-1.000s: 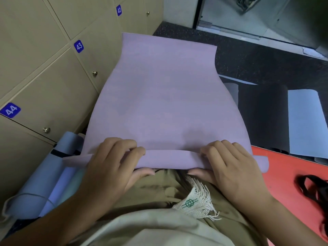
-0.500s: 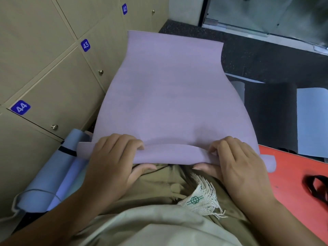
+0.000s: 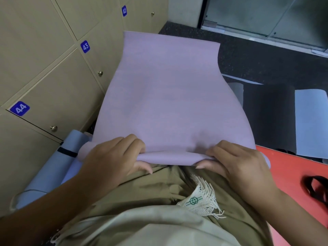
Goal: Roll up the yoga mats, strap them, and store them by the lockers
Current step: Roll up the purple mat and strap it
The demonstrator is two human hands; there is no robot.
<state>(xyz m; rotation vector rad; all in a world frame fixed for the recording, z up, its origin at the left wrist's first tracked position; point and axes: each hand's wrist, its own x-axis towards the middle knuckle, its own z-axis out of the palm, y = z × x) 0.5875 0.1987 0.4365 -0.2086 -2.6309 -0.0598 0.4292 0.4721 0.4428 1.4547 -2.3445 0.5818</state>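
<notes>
A lilac yoga mat (image 3: 168,96) lies flat on the dark floor, stretching away from me beside the lockers (image 3: 53,82). Its near end is curled into a thin roll (image 3: 168,158) just above my knees. My left hand (image 3: 113,157) grips the left part of that roll, fingers on top and thumb beneath. My right hand (image 3: 237,162) grips the right part the same way. A rolled light-blue mat (image 3: 53,171) with a black strap (image 3: 67,151) around it lies at my left against the lockers.
Beige lockers numbered 42 to 44 line the left side. To the right lie a red mat (image 3: 292,171) with a black strap (image 3: 316,189) on it, a black mat (image 3: 268,118) and a pale-blue mat (image 3: 310,121). Glass doors (image 3: 266,15) stand at the far end.
The curled near end of the lilac mat has grown a little thicker and rolled slightly forward under both hands. My view has shifted slightly.
</notes>
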